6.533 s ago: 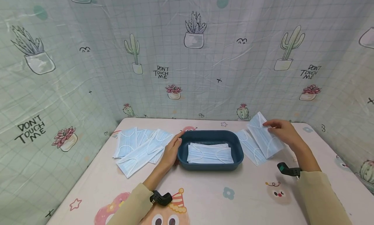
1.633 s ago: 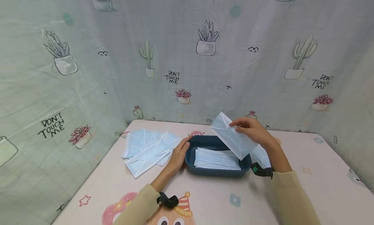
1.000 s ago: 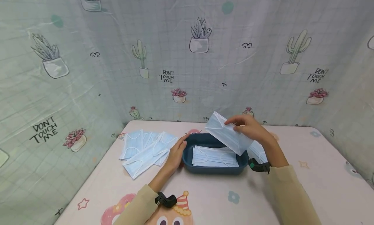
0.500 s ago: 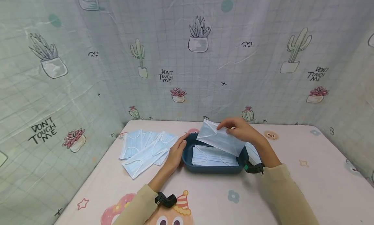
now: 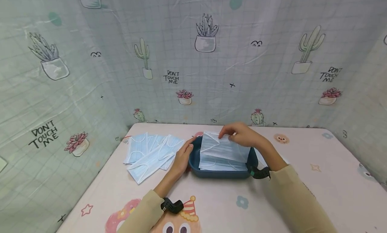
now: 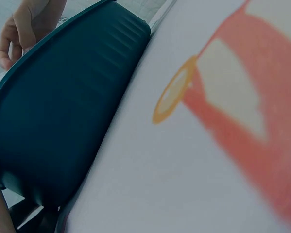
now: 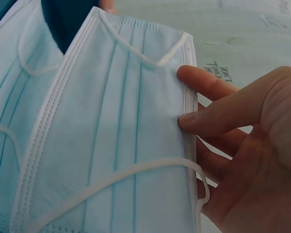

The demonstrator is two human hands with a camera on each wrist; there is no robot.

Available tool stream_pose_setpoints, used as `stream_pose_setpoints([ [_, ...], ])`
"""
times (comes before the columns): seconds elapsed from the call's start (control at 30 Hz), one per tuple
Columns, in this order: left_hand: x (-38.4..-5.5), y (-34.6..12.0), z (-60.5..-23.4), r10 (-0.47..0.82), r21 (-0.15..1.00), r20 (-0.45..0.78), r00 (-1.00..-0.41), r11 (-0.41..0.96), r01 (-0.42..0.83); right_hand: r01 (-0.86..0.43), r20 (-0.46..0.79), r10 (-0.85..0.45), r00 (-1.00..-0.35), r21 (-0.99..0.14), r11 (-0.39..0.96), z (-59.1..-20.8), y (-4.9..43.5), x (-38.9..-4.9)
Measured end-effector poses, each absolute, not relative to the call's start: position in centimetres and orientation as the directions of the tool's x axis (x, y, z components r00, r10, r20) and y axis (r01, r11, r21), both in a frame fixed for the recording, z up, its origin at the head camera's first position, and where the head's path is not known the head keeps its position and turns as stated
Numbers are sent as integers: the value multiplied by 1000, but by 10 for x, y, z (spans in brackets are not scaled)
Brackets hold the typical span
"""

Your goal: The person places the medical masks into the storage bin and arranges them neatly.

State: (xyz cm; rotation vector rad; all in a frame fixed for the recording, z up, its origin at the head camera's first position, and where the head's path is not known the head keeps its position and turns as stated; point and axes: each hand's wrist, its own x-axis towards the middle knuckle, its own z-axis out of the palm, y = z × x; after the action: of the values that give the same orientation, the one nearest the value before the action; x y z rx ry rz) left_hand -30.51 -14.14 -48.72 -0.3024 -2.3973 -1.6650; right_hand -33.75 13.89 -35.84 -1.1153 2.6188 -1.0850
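My right hand [image 5: 242, 135] pinches the upper edge of a pale blue face mask [image 5: 225, 150] between thumb and fingers. The right wrist view shows the mask's pleats and white ear loops, with the thumb on the near face. It hangs tilted inside a dark blue rectangular box [image 5: 223, 174], over several stacked masks [image 5: 208, 165]. My left hand [image 5: 181, 159] rests along the box's left wall with its fingers extended toward the far corner. The left wrist view is mostly filled by the box's outer wall [image 6: 62, 102].
Several more face masks [image 5: 151, 152] lie overlapping on the table left of the box. Right of the box, a mask [image 5: 260, 158] shows partly behind my right forearm. The pink patterned tabletop [image 5: 217, 206] ends at a printed curtain [image 5: 163, 102] behind.
My right hand has carried the mask from the right of the box leftward, then lowered it into the box and levelled it over the stack. My left hand has stayed at the box.
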Motion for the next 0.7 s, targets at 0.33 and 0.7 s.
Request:
stream_pose_setpoints([
  [0.33,-305,-141,-487,50,908,262,-964,326,264,-522,-47,-794,-607,-730,442,-361,128,-350],
  [0.7,-305,-141,-488,75,922,229,-970,302,241,-427,-236,-779,-581,-726,539,-369,119,-366],
])
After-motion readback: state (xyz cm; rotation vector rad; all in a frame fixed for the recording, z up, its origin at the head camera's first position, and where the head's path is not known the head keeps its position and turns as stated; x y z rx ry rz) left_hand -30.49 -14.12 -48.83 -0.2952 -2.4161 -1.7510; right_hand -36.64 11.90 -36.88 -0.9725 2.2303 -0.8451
